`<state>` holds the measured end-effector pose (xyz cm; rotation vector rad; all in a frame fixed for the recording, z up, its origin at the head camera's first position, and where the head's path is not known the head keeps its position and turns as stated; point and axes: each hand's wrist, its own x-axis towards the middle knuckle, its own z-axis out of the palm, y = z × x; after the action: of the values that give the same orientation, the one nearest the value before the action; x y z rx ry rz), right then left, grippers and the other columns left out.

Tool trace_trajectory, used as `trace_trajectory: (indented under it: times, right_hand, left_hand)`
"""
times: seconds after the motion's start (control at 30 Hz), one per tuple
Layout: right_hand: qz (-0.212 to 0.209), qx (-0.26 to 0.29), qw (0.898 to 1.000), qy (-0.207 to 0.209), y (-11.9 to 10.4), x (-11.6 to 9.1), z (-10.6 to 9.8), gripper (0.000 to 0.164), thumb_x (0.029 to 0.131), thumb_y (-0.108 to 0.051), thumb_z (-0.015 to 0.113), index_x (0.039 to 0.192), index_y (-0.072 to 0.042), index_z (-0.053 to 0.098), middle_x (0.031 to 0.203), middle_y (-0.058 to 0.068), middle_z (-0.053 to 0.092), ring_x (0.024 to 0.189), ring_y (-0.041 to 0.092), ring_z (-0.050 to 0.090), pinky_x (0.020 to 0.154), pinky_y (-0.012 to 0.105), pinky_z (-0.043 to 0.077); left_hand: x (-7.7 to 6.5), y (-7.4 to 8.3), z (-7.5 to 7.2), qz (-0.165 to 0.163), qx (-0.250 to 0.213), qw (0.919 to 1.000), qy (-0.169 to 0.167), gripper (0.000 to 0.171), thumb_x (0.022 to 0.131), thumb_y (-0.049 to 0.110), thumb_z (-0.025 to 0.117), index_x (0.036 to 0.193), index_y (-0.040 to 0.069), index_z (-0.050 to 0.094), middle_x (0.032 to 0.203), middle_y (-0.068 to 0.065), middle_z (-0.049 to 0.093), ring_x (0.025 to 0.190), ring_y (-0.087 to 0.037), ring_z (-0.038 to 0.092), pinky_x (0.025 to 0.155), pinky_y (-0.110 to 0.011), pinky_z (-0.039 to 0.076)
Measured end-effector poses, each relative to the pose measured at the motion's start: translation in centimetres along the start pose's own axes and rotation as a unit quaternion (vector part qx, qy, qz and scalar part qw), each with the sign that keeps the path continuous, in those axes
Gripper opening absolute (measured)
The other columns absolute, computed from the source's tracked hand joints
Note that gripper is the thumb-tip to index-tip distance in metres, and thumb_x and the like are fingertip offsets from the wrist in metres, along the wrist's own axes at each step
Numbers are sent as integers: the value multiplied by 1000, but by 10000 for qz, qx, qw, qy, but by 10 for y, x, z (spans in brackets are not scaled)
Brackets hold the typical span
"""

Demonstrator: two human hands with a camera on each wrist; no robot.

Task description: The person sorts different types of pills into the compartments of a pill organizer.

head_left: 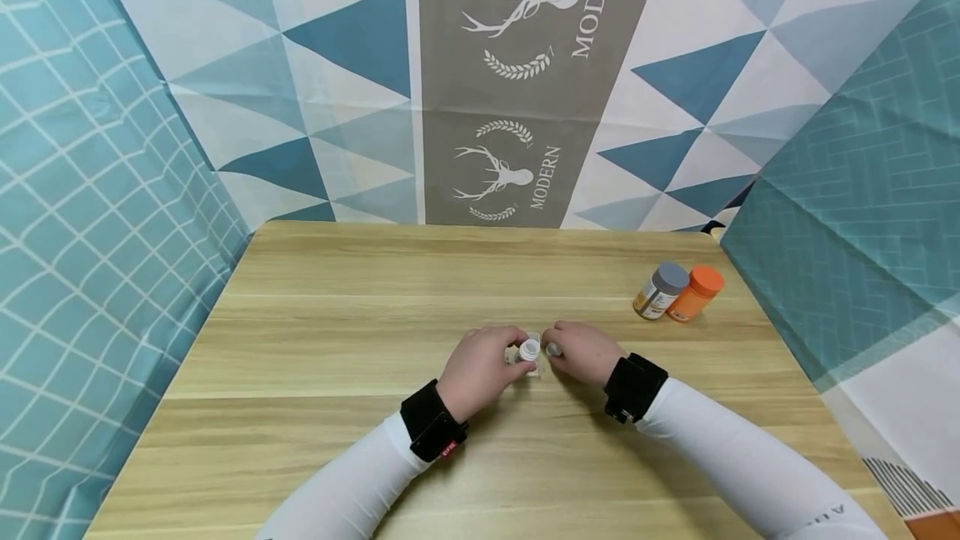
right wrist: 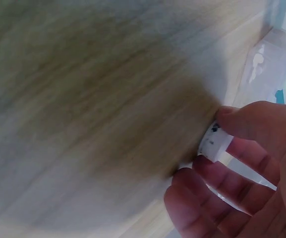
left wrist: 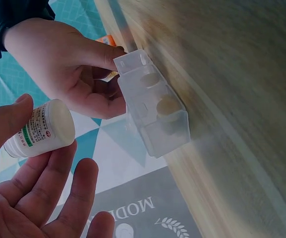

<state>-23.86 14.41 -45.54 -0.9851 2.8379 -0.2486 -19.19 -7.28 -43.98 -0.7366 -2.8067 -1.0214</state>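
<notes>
My left hand [head_left: 480, 367] pinches a small white pill bottle [left wrist: 43, 130] between thumb and fingers. Its mouth, uncapped, faces up in the head view [head_left: 529, 348]. Printed text and a green band mark the bottle's label. Just to the right, my right hand [head_left: 588, 352] pinches a white bottle cap [right wrist: 215, 142] close over the tabletop. Between the hands stands a translucent plastic pill box [left wrist: 152, 106], partly hidden by the left hand in the head view. Round pale tablets [left wrist: 167, 105] show through its wall.
Toward the back right of the wooden table [head_left: 337, 298] stand a grey-lidded jar [head_left: 660, 292] and an orange bottle [head_left: 695, 294], side by side. Patterned cloth hangs behind the table and along both sides.
</notes>
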Motion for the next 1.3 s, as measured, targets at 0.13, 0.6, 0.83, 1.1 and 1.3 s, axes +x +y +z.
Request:
trace_trajectory:
  times: [0.13,0.6,0.83,1.1,1.3]
  right_hand:
    - [285,346,9990,89,4,-3,-3,15,90,-14,69,105,-10,68,93,0,62,81,13,59,73,35,52]
    - [421,3575,8981,2527,-36,-25,-17,14,89,-11,75,95,-15,62,107,1,67,97,16,61,75,34,51]
    - [158,3534,9063,2310,-41,-27,-14,14,88,-16,76,95,-23,67,110,-6,70,100,11,63,76,32,53]
    - [-73,2969,9358,1900,-38,-27,-15,18,91,-15,73,109,-20,71,112,-7,70,97,19,66,78,31,54]
    - [-180,2181,9586,1820,-39,-29,-17,30,92,-22,72,121,-19,70,115,-5,69,96,14,64,78,33,54]
  left_hand:
    - [1,0,1,8,36,10000,18,26,87,32,78,108,18,72,102,8,72,95,-12,67,89,-40,47]
    - [4,-3,0,64,55,9999,132,28,86,34,78,108,17,73,103,7,73,93,-12,68,90,-41,46]
    - [3,0,-1,74,65,9999,94,24,86,31,78,107,18,74,103,7,73,90,-10,68,91,-42,47]
    - [3,0,1,105,38,9999,104,27,87,29,77,111,16,74,107,6,73,98,-9,67,95,-42,47]
    - [4,-1,4,265,164,9995,83,24,86,31,79,105,17,75,99,8,73,89,-8,67,91,-39,48]
